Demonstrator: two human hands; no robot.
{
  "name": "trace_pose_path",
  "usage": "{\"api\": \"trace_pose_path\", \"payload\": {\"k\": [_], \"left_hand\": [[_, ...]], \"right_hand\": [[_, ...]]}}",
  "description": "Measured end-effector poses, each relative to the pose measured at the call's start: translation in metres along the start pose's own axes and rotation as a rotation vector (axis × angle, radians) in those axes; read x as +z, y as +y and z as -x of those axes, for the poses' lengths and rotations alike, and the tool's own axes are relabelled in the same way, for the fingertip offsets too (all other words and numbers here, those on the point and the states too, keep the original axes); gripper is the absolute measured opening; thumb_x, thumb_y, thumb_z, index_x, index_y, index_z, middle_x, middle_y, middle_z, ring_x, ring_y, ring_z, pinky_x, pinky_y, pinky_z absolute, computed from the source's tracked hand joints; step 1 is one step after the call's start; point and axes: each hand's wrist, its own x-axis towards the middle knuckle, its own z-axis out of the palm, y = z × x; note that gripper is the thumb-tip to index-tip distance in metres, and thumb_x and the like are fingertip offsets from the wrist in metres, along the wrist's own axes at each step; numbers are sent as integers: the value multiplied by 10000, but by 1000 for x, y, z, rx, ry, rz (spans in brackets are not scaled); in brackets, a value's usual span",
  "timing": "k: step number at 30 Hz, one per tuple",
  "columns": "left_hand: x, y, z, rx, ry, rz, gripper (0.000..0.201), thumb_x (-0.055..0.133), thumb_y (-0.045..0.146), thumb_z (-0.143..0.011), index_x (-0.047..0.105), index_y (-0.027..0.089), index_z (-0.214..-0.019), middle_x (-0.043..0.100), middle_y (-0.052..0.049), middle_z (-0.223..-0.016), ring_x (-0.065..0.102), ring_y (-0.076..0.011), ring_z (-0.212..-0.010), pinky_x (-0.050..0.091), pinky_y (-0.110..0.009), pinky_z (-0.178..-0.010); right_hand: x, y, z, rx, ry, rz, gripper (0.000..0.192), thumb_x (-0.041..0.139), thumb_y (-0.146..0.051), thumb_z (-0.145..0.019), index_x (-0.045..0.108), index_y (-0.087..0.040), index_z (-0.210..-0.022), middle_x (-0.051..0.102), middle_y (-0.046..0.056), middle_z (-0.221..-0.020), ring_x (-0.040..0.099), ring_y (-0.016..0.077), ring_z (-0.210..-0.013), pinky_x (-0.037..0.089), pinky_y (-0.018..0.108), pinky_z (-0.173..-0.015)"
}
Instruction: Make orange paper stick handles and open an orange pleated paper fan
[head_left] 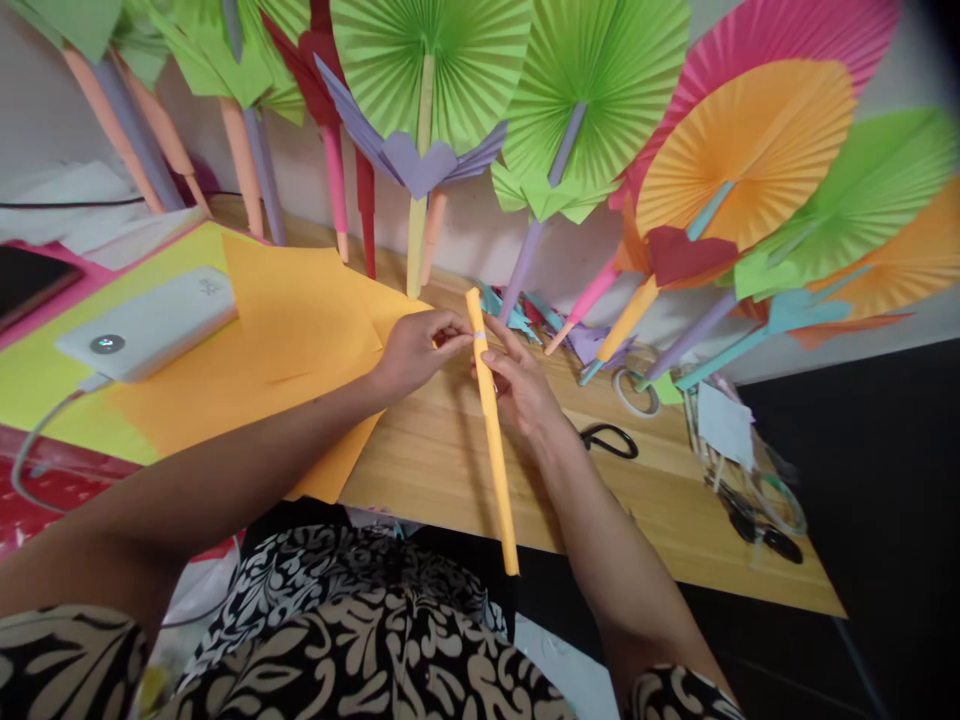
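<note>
From the left, I see orange paper sheets (292, 340) lying flat on the wooden surface (450, 460). My left hand (412, 350) pinches a small strip of clear tape at the upper part of the rolled orange paper stick (491, 420), grip closed on it. My right hand (521, 385) clasps the stick just below, holding it over the surface edge. I'd judge it best to keep the roll tight and press the tape flat. Scissors (609, 440) lie to the right.

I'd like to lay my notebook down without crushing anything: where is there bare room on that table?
Bare wood shows on the table between the orange sheets and the scissors, under the hands holding the orange stick. Another bare strip runs along the near edge right of the scissors. Crowded: the back edge with paper fans, and the right end with tape and clutter.
</note>
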Motion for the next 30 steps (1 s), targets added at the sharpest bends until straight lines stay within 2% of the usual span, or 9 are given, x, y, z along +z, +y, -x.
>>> {"api": "trace_pose_path", "payload": {"k": [7,10,17,22,30], "left_hand": [[-2,-2,0,69,-3,-143,111,645,244,-871,717,192,-805,696,7,-710,580,-113,-639,433,-240,-618],[-3,-1,0,72,1,-210,122,639,249,-874,717,191,-801,671,12,-682,570,-115,-631,416,-243,-609],[1,0,3,107,2,-376,93,628,209,-840,703,200,-786,672,14,-673,574,-132,-630,390,-252,-591],[4,2,4,144,0,-489,98,614,184,-837,679,200,-764,659,6,-663,573,-151,-643,394,-275,-611],[5,2,5,68,-50,-496,60,623,177,-826,616,199,-771,644,7,-679,562,-151,-641,373,-272,-589]], "right_hand": [[-1,3,-1,-41,-34,62,648,805,-330,-681,672,-265,-1313,542,-55,-687,429,103,-564,288,259,-486],[-1,5,-2,-59,-19,84,681,805,-334,-677,657,-251,-1337,497,-75,-648,404,92,-536,285,250,-465],[2,3,1,-82,28,128,868,805,-316,-670,526,-212,-1486,546,-75,-662,416,84,-520,321,235,-446],[3,3,1,-81,24,135,839,795,-303,-680,539,-205,-1473,539,-73,-662,416,82,-516,309,235,-433],[2,6,-1,-60,18,113,832,794,-306,-680,538,-212,-1466,524,-79,-644,408,90,-508,282,249,-433]]}}
